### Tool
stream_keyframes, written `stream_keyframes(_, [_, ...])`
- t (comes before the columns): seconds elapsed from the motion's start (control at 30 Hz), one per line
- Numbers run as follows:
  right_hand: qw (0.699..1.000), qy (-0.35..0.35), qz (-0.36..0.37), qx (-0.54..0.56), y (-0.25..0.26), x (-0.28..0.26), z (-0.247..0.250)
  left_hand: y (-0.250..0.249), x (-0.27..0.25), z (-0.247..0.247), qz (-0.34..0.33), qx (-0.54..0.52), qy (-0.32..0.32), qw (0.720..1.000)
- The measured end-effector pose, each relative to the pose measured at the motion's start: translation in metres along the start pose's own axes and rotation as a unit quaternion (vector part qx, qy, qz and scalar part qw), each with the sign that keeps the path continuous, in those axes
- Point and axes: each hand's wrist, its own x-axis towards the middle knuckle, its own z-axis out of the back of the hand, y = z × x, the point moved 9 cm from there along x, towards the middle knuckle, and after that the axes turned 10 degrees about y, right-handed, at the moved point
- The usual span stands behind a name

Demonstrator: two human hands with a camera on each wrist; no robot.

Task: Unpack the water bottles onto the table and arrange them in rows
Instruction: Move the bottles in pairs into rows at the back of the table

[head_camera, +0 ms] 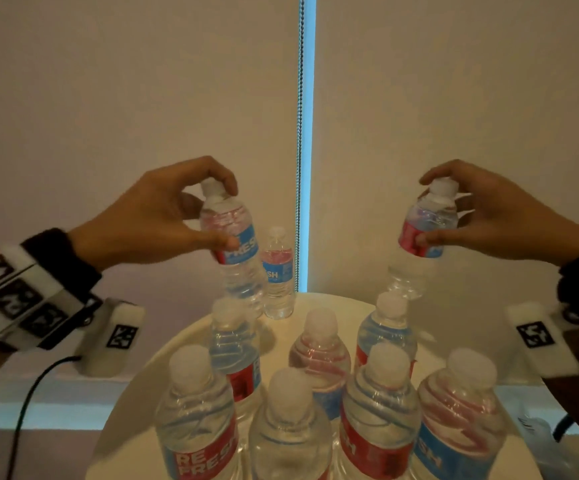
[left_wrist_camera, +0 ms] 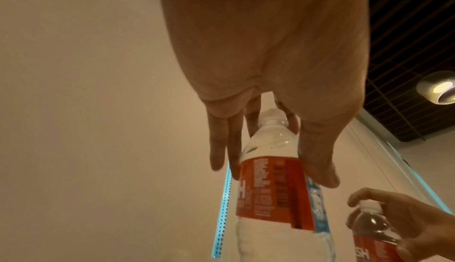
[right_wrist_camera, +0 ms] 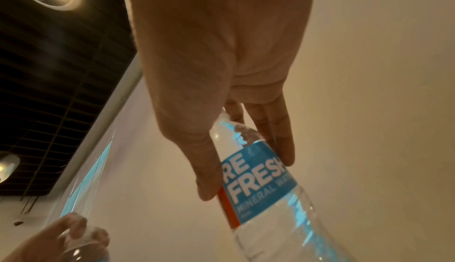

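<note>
Our left hand (head_camera: 163, 216) grips one bottle (head_camera: 234, 244) at 11 o'clock. Our right hand (head_camera: 499, 216) grips another bottle (head_camera: 423, 237) at 1 o'clock, above the table (head_camera: 319, 301).

Your head view cuts the nearest four clear plastic water bottles with red and blue labels (head_camera: 378, 417) at the bottom edge, so their bases stay unseen. They also cover most of the round pale desk (head_camera: 322, 299). Your left hand (left_wrist_camera: 265, 83) hides part of the white cap (left_wrist_camera: 272, 113) in the left wrist view. Your right hand (right_wrist_camera: 221, 71) covers its bottle's cap entirely in the right wrist view.
</note>
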Motion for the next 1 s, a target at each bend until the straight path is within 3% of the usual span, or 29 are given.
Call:
stream_keyframes(0.23, [0.999,0.049,-0.005,0.014,-0.021,0.052,-0.038,0.014,0.088,-0.063,0.001,0.037,0.096,0.995])
stream_keyframes(0.4, [0.998,0.064,-0.022,0.017,-0.038,0.072,-0.066,0.033,0.121,-0.115,0.024,0.09,0.175,0.98])
stream_keyframes(0.7, [0.993,0.111,-0.042,0.026,-0.052,0.095,-0.116,0.058,0.146,-0.156,0.063,0.149,0.2,0.966])
stream_keyframes(1.0, [0.99,0.13,-0.032,0.033,-0.058,0.108,-0.136,0.065,0.155,-0.162,0.114,0.195,0.203,0.953])
